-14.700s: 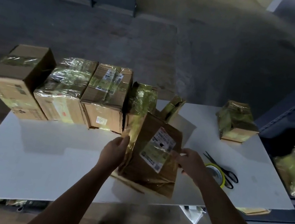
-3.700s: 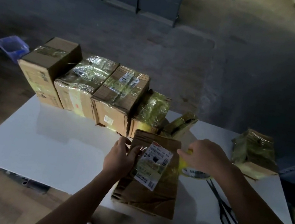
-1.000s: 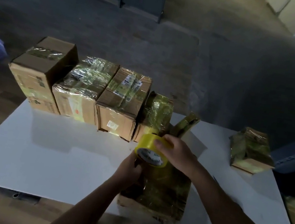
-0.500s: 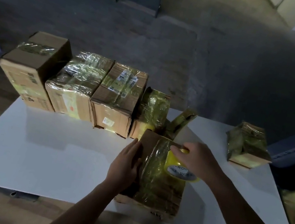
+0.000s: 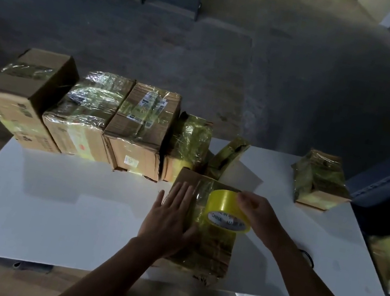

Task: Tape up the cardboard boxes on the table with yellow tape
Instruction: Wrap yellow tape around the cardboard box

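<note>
Presses the left hand flat on the left part of the cardboard box at the near edge of the white table, fingers straight and slightly spread, thumb out along the box's face. Grips the yellow tape roll in the right hand, fingers curled over its far rim; roll tilted, printed core towards the camera, against the box's upper right part. Glossy yellow film already over much of that box, near edge ragged. Along the table's far left edge, five more boxes side by side: a plain box with one tape strip on top, a heavily wrapped box, a labelled box, a small wrapped box, a narrow leaning one. Well apart at the far right, another wrapped box. Just beyond the right forearm, a dark loop, possibly a scissors handle, mostly hidden.
</note>
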Tool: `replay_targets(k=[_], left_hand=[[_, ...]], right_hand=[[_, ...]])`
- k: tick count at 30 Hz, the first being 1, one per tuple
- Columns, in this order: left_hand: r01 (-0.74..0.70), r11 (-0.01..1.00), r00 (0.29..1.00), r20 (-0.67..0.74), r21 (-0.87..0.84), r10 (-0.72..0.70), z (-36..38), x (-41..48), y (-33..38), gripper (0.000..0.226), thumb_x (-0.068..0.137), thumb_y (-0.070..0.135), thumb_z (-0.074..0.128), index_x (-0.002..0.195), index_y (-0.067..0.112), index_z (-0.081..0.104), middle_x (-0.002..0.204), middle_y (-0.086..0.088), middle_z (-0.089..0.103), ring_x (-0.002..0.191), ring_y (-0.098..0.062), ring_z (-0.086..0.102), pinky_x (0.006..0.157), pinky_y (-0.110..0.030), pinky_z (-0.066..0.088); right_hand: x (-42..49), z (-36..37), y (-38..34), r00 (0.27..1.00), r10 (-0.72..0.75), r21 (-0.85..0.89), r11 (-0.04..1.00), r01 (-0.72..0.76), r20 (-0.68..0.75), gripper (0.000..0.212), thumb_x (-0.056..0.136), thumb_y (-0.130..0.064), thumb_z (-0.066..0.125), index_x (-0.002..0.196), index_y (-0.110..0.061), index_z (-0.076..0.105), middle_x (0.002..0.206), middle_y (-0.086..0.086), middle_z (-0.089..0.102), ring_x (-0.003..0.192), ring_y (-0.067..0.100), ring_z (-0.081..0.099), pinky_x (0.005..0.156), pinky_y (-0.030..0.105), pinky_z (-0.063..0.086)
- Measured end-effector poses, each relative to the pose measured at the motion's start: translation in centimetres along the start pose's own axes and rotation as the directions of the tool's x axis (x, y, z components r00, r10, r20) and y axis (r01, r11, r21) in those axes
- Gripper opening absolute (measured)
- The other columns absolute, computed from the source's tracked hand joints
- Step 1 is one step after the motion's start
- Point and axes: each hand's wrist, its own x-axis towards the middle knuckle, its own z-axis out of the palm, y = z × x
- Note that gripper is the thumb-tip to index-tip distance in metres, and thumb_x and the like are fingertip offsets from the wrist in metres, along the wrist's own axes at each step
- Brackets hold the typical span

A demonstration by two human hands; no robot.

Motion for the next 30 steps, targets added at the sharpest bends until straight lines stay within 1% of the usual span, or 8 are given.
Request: replay_targets(k=[3, 6, 10, 13, 17, 21, 25, 30], left_hand=[[0.02, 1.0, 1.0, -0.022, 0.004, -0.02, 0.0, -0.4, -0.4, 0.083, 0.086, 0.072, 0.008, 0.147, 0.024, -0.022, 0.156, 0.002, -0.024, 0.141, -0.011, -0.031, 0.12, -0.039, -0.008], [0.037, 0.999, 0.999, -0.025, 0.0, -0.037, 0.0, -0.5, -0.3, 0.087, 0.085, 0.073, 0.013, 0.148, 0.024, -0.022, 0.156, 0.002, -0.024, 0.141, -0.009, -0.031, 0.12, -0.04, -0.007], [0.037, 0.999, 0.999, -0.006, 0.011, -0.037, -0.2, -0.2, -0.2, 0.089, 0.083, 0.076, 0.01, 0.148, 0.025, -0.022, 0.156, 0.002, -0.025, 0.141, -0.01, -0.031, 0.12, -0.04, -0.008], [0.05, 0.999, 0.999, -0.015, 0.018, -0.05, -0.2, -0.2, 0.0, 0.089, 0.082, 0.076, 0.007, 0.148, 0.025, -0.022, 0.156, 0.002, -0.025, 0.14, -0.01, -0.033, 0.119, -0.04, -0.008], [0.063, 0.998, 0.998, -0.017, 0.03, -0.063, -0.1, -0.1, -0.1, 0.087, 0.084, 0.075, 0.006, 0.15, 0.024, -0.018, 0.157, 0.002, -0.024, 0.14, -0.01, -0.033, 0.119, -0.04, -0.007], [0.056, 0.998, 0.998, -0.008, 0.023, -0.056, 0.0, -0.2, -0.2, 0.082, 0.085, 0.073, 0.009, 0.149, 0.03, -0.017, 0.158, 0.0, -0.022, 0.142, -0.012, -0.031, 0.119, -0.042, -0.006], [0.009, 0.999, 1.0, 0.0, 0.033, -0.009, -0.2, -0.2, -0.3, 0.063, 0.09, 0.068, 0.006, 0.145, 0.048, -0.016, 0.159, -0.003, -0.02, 0.143, -0.017, -0.03, 0.118, -0.049, -0.004], [-0.2, 0.976, 0.98, 0.008, 0.08, 0.2, -0.6, -0.2, 0.0, 0.055, 0.098, 0.051, 0.01, 0.151, 0.035, 0.005, 0.159, 0.008, 0.001, 0.147, -0.023, -0.012, 0.119, -0.052, -0.008]], right_hand=[[0.0, -0.1, -0.1, 0.997, -0.055, -0.017, 0.998, 0.055, -0.047, 0.031, 0.09, -0.029, 0.065, 0.06, -0.025, 0.059, 0.059, -0.009, 0.051, 0.061, 0.005, 0.05, 0.054, 0.015, 0.038], [0.3, -1.9, -0.7, 0.982, -0.153, -0.205, 0.97, 0.128, -0.108, 0.049, 0.082, -0.042, 0.063, 0.046, -0.018, 0.039, 0.046, -0.006, 0.031, 0.046, 0.004, 0.033, 0.047, 0.019, 0.026], [-0.4, -4.0, 0.0, 0.982, -0.179, -0.443, 0.887, 0.13, -0.069, 0.054, 0.086, -0.038, 0.064, 0.047, -0.018, 0.034, 0.043, -0.004, 0.028, 0.043, 0.009, 0.031, 0.046, 0.024, 0.026], [-0.2, -4.6, 0.2, 0.995, -0.087, -0.614, 0.788, 0.038, -0.049, 0.05, 0.087, -0.045, 0.058, 0.049, -0.018, 0.04, 0.046, -0.001, 0.038, 0.045, 0.013, 0.038, 0.049, 0.025, 0.031], [0.2, -4.4, 1.2, 0.992, -0.115, -0.722, 0.691, 0.037, -0.06, 0.058, 0.087, -0.043, 0.06, 0.045, -0.021, 0.027, 0.044, -0.003, 0.027, 0.043, 0.01, 0.031, 0.048, 0.026, 0.025], [0.4, -3.3, 3.3, 0.998, 0.042, -0.78, 0.624, -0.058, -0.04, 0.052, 0.089, -0.051, 0.051, 0.051, -0.018, 0.039, 0.052, -0.002, 0.041, 0.052, 0.014, 0.043, 0.049, 0.026, 0.028], [0.1, -2.4, 4.7, 0.997, 0.059, -0.753, 0.653, -0.079, -0.053, 0.052, 0.09, -0.05, 0.049, 0.051, -0.018, 0.037, 0.054, -0.001, 0.041, 0.059, 0.02, 0.047, 0.052, 0.028, 0.027], [-0.2, -1.6, 4.7, 0.997, 0.051, -0.77, 0.632, -0.082, -0.064, 0.051, 0.092, -0.047, 0.048, 0.052, -0.018, 0.04, 0.052, -0.001, 0.041, 0.059, 0.021, 0.048, 0.055, 0.028, 0.03]])
